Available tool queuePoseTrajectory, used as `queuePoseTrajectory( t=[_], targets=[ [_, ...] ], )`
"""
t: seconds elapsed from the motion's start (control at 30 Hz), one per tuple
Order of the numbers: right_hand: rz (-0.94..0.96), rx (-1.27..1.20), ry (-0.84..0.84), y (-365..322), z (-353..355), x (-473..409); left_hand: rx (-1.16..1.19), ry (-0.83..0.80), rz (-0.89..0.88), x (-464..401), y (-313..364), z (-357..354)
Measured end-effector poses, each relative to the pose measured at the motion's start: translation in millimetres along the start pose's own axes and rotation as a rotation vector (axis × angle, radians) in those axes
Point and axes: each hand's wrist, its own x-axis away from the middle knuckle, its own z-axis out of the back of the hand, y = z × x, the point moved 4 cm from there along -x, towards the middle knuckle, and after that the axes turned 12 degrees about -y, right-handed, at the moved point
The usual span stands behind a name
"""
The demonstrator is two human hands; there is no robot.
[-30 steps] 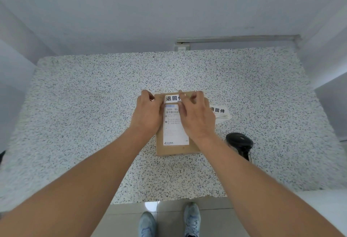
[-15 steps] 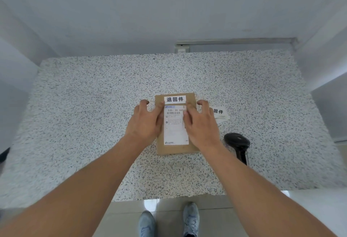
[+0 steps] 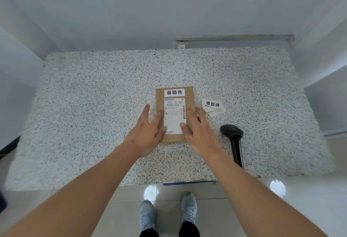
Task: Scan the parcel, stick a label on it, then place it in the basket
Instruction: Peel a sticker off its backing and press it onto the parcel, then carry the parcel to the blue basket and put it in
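A flat brown cardboard parcel (image 3: 175, 139) lies in the middle of the speckled table (image 3: 90, 105). A white shipping slip with barcodes covers most of its top. Above the slip, a white label with black characters (image 3: 174, 92) is stuck flat near the parcel's far edge. My left hand (image 3: 148, 131) rests along the parcel's left side, fingers spread, thumb on the top face. My right hand (image 3: 197, 129) lies on the parcel's right side, fingers apart, thumb on the slip. Neither hand grips anything. No basket is in view.
A small stack of spare labels (image 3: 213, 105) lies just right of the parcel. A black handheld scanner (image 3: 232, 135) lies at the right near the table's front edge. Walls close in behind and on both sides. My shoes stand on the tiled floor below.
Both hands slid back from the label at the parcel's far edge toward me. The label stays stuck and is now fully uncovered.
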Motion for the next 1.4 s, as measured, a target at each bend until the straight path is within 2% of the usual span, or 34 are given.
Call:
queuePoseTrajectory(
  t=[0.37, 0.63, 0.83, 1.03, 1.4],
  targets=[
    [0.044, 0.02, 0.036, -1, -17, 14, 0.158, -0.031, -0.112, 1, 9, -29],
    [0.064, -0.019, 0.002, -9, -16, 21, 0.23, -0.042, -0.133, 3, 8, -27],
    [0.055, -0.14, 0.026, -22, -9, 33, 0.249, 0.018, -0.175, 17, 9, -4],
    [0.071, -0.119, 0.116, -51, 14, 46, 0.231, 0.068, -0.22, 42, 16, 34],
    [0.148, -0.188, 0.333, -142, 89, 99, 0.197, 0.22, -0.353, 109, 31, 129]
  ],
)
